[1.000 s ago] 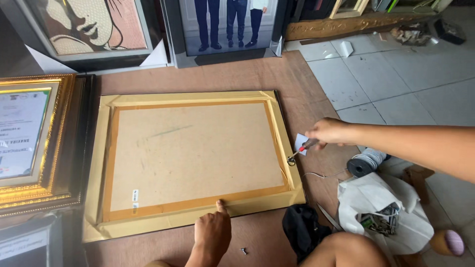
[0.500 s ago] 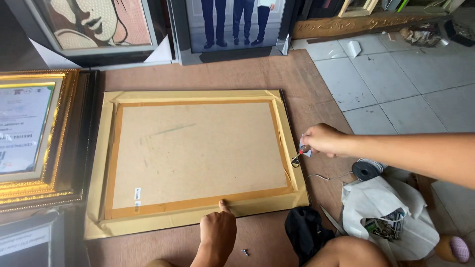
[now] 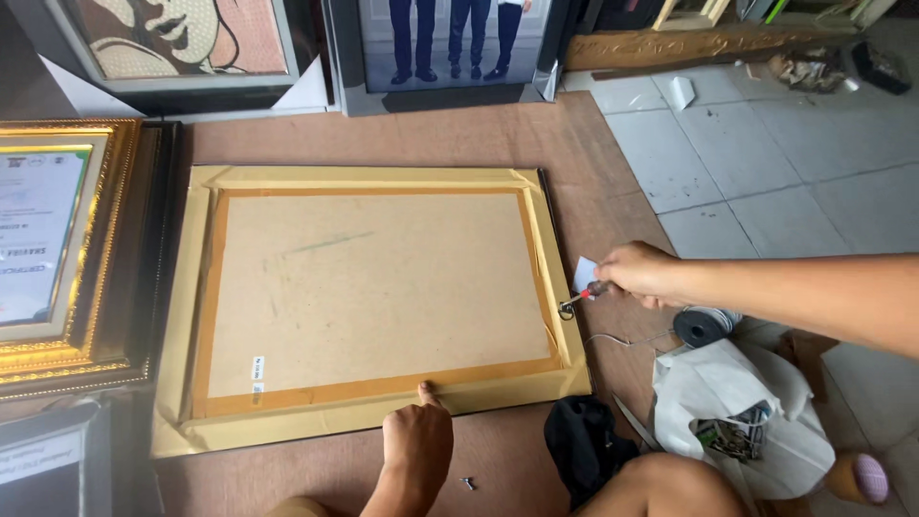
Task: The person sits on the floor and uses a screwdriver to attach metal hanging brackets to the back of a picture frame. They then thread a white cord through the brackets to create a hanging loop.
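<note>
Brown hardboard (image 3: 536, 134) covers the floor where you sit, with grey tiles beyond its right edge and three more framed pictures propped or lying along its far and left sides. One large picture frame (image 3: 369, 292) lies face down in the middle of the board, its back sealed with tan paper and brown tape. Your left hand (image 3: 418, 442) presses fingertips on the frame's near edge, holding nothing, while your right hand (image 3: 643, 273) is closed around a small red-handled screwdriver (image 3: 580, 299), its tip at a metal ring hanger (image 3: 565, 311) on the frame's right rail. Judging by that, you do best to keep the left hand's weight on the frame so it cannot slide, and hold the driver straight over the screw rather than slanted. One white plastic bag (image 3: 737, 412) sits by the board's near right corner, one black cloth (image 3: 582, 445) beside it, one dark roll (image 3: 704, 325) of wire, and one loose screw (image 3: 468, 483) near your left wrist.
</note>
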